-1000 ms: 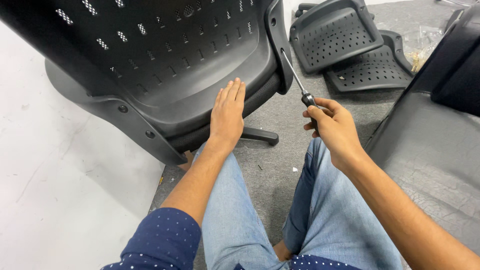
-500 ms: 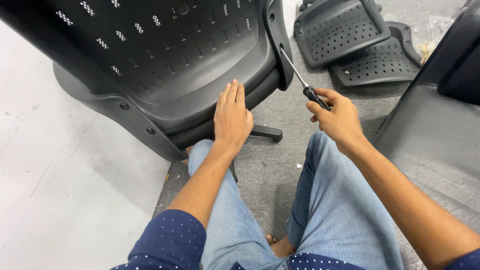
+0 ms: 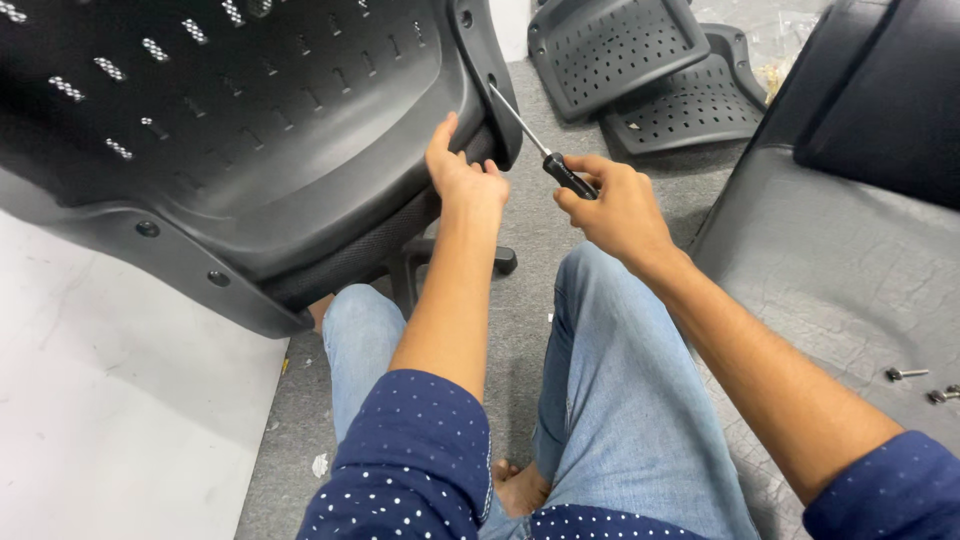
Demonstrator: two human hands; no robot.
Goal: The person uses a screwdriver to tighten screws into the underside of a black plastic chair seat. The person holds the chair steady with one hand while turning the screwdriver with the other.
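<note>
A large black plastic chair shell [image 3: 250, 150] with slotted holes lies tipped in front of me. My left hand [image 3: 462, 178] grips its right-hand edge, thumb up against the shell. My right hand [image 3: 612, 205] holds a screwdriver [image 3: 545, 150] by its black handle. The thin metal shaft points up and left, and its tip meets the rim of the shell near a hole. My legs in blue jeans stretch out below both hands.
Two black perforated chair panels [image 3: 650, 70] lie stacked on the grey floor at the back. A dark seat cushion and its grey base [image 3: 850, 250] fill the right side, with loose bolts [image 3: 915, 385] on it. A white board [image 3: 110, 400] lies at the left.
The chair shell has swung closer and further right. My left hand went from lying flat on the shell to gripping its right edge. The screwdriver tip has come up to the rim.
</note>
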